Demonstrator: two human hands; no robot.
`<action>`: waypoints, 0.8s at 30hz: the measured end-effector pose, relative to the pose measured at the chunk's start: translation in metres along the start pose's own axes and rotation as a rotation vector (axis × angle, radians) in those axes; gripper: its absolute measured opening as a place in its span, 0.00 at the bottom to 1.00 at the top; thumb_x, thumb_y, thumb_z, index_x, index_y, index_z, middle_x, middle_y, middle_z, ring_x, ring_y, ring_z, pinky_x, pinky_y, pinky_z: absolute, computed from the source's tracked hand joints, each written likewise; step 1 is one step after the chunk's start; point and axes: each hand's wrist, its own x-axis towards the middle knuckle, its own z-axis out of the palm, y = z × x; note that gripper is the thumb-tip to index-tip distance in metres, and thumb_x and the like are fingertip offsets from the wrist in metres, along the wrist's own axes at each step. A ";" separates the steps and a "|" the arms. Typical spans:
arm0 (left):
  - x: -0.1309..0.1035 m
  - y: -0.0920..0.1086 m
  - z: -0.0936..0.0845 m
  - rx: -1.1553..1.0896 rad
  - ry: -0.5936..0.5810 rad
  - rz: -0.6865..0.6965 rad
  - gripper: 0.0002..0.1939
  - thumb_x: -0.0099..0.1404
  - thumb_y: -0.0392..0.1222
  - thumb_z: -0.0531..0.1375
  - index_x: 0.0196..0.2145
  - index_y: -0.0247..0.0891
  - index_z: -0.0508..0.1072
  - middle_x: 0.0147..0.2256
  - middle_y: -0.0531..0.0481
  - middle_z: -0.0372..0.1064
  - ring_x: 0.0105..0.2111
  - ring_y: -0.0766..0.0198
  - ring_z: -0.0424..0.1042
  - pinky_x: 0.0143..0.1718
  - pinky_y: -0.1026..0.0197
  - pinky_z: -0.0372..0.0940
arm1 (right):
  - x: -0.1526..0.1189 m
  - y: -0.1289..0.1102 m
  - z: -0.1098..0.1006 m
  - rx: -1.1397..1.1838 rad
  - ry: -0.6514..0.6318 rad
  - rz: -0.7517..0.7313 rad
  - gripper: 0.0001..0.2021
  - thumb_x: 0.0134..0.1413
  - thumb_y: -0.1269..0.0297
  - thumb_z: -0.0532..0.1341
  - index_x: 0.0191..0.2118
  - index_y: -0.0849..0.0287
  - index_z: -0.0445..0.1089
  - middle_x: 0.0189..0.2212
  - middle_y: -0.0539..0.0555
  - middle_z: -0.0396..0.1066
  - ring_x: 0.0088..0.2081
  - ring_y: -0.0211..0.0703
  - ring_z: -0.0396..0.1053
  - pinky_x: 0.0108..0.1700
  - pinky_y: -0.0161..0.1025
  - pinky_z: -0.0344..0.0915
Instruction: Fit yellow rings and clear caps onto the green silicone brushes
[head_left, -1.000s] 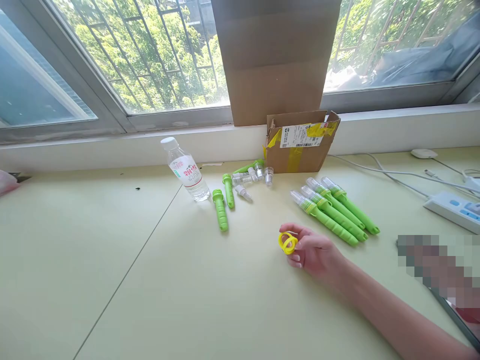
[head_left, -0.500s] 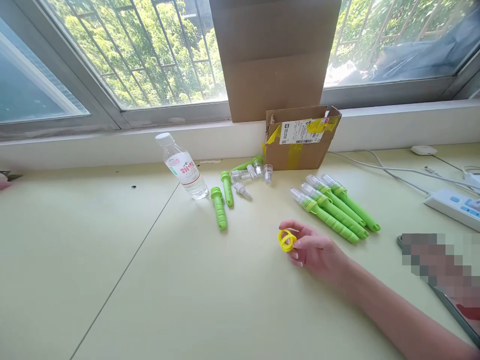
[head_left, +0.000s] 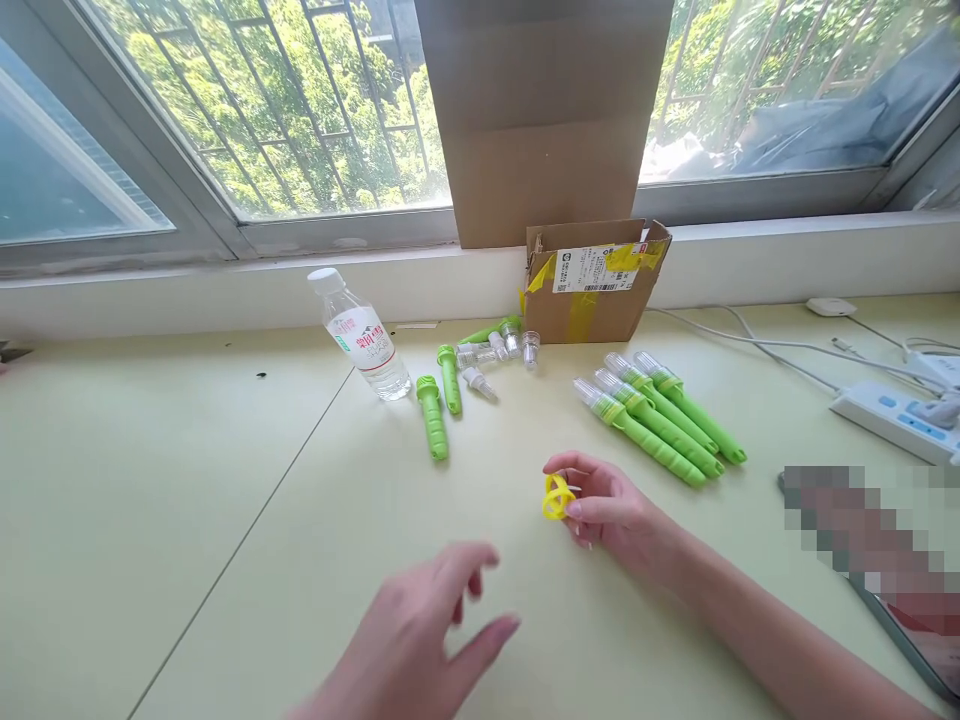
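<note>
Between the fingertips and thumb of my right hand are yellow rings, held just above the table. My left hand, slightly blurred, is at the lower middle with thumb and fingers apart and nothing between them. Beyond my right hand, several green tubes with clear caps lie side by side. Two green tubes without clear caps, a nearer one and a farther one, lie left of the centre. Small clear caps lie behind them, beside another green piece.
A tilted water bottle is at the back left. An open cardboard box stands against the sill. On the right are a white power strip with cables and a phone, partly pixelated. A seam crosses the pale table.
My left hand has come into view from the bottom edge. My right hand has shifted slightly left and down with the yellow rings, which are turned differently. The view has shifted a little.
</note>
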 end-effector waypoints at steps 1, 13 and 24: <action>0.022 0.001 0.007 0.035 -0.025 0.068 0.15 0.61 0.47 0.59 0.46 0.47 0.65 0.34 0.54 0.72 0.28 0.63 0.71 0.30 0.59 0.67 | -0.001 0.000 0.001 -0.001 0.002 -0.007 0.18 0.39 0.66 0.67 0.41 0.55 0.70 0.31 0.49 0.66 0.23 0.31 0.60 0.22 0.30 0.56; 0.100 -0.003 0.059 -0.219 0.182 0.315 0.04 0.67 0.38 0.54 0.36 0.40 0.68 0.30 0.53 0.69 0.25 0.71 0.67 0.25 0.68 0.63 | 0.006 -0.003 -0.014 0.027 0.128 -0.079 0.18 0.48 0.67 0.65 0.47 0.54 0.66 0.34 0.49 0.66 0.22 0.31 0.61 0.23 0.32 0.60; 0.093 0.000 0.061 -0.130 0.242 0.317 0.20 0.64 0.37 0.56 0.53 0.42 0.59 0.48 0.45 0.63 0.30 0.71 0.70 0.23 0.68 0.65 | 0.008 0.001 -0.006 -0.217 0.103 -0.128 0.17 0.47 0.63 0.66 0.44 0.55 0.65 0.32 0.50 0.67 0.23 0.34 0.63 0.22 0.33 0.61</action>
